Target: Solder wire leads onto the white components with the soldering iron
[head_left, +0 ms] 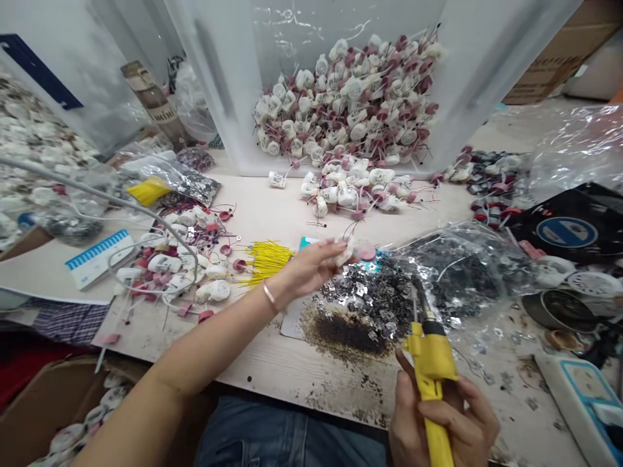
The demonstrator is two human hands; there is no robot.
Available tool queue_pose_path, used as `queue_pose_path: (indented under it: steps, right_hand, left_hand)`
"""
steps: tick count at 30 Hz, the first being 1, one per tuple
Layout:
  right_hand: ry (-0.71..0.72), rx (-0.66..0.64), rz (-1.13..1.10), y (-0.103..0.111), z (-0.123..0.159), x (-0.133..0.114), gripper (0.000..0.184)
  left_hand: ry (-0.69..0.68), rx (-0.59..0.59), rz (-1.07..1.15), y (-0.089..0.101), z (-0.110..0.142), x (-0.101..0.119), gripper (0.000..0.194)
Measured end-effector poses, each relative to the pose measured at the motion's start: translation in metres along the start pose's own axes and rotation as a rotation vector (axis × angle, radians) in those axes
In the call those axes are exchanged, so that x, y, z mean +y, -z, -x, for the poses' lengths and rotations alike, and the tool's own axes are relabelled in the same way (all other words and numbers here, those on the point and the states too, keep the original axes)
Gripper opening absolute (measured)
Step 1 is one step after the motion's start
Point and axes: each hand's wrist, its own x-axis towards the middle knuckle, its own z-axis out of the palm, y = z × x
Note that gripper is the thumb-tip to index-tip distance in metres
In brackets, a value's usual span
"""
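Note:
My left hand (314, 264) reaches over the table with its fingers closed on a small white part (344, 250) with thin wires. My right hand (440, 418) grips the yellow handle of a soldering iron (431, 363), tip pointing up and away, near the front edge. Between the hands lies a heap of small shiny metal pieces (370, 298) on a scorched patch (341, 334) of the table. A bundle of yellow wires (265, 259) lies just left of my left hand.
A tilted clear bin (233, 91) spills white and maroon wired parts (350, 104) onto the table (272, 214). More such parts (180, 266) lie at the left. A plastic bag (467, 266) of metal bits, a black fan (567, 230) and a power strip (584, 389) sit at the right.

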Motion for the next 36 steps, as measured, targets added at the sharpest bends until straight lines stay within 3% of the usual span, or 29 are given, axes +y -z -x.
queue_pose_path:
  steps: [2,5,6,8,11,16,20,22,24,27,29,32,34,36]
  right_hand:
    - [-0.049,-0.022,-0.068,-0.008,-0.008,-0.009,0.032]
    - [-0.142,-0.153,-0.199,-0.017,-0.012,-0.019,0.026]
    - [-0.159,-0.205,-0.216,-0.018,-0.010,-0.020,0.024]
    - [-0.165,-0.284,-0.218,-0.018,-0.003,-0.021,0.024]
    - [-0.183,-0.344,-0.244,-0.016,0.011,-0.022,0.025]
    - [-0.235,-0.332,-0.214,-0.014,0.017,-0.027,0.025]
    - [-0.210,-0.365,-0.223,-0.011,0.009,-0.027,0.024]
    - [-0.239,-0.430,-0.271,-0.010,0.005,-0.027,0.023]
    - [-0.297,-0.503,-0.320,-0.010,0.001,-0.027,0.021]
    - [-0.331,-0.536,-0.315,-0.011,0.000,-0.027,0.021]
    - [-0.289,-0.503,-0.258,-0.012,0.001,-0.026,0.021]
    - [-0.118,-0.462,-0.151,-0.017,0.003,-0.023,0.021]
    - [0.028,-0.485,-0.112,-0.021,0.003,-0.019,0.019]
    - [0.148,-0.558,-0.111,-0.026,0.003,-0.013,0.015]
  left_hand:
    - [0.008,-0.210,0.216,-0.005,0.032,-0.018,0.036]
    - [0.262,-0.596,0.975,-0.022,0.079,-0.044,0.045]
    - [0.341,-0.636,1.147,-0.027,0.091,-0.051,0.046]
    - [0.418,-0.589,1.292,-0.034,0.109,-0.061,0.046]
    - [0.350,-0.437,1.164,-0.032,0.121,-0.065,0.055]
    - [0.100,-0.365,0.655,-0.011,0.125,-0.066,0.062]
    - [-0.140,-0.097,0.263,0.000,0.125,-0.079,0.071]
    - [-0.266,-0.052,0.265,0.003,0.123,-0.084,0.085]
    - [-0.305,-0.095,0.423,0.005,0.122,-0.085,0.091]
    - [-0.154,-0.162,0.545,0.006,0.127,-0.081,0.064]
    - [0.024,-0.100,0.496,0.004,0.134,-0.080,0.044]
    - [0.273,0.003,0.520,-0.001,0.148,-0.086,0.043]
    - [0.378,-0.032,0.578,-0.001,0.155,-0.093,0.046]
    - [0.437,-0.151,0.557,0.007,0.161,-0.099,0.047]
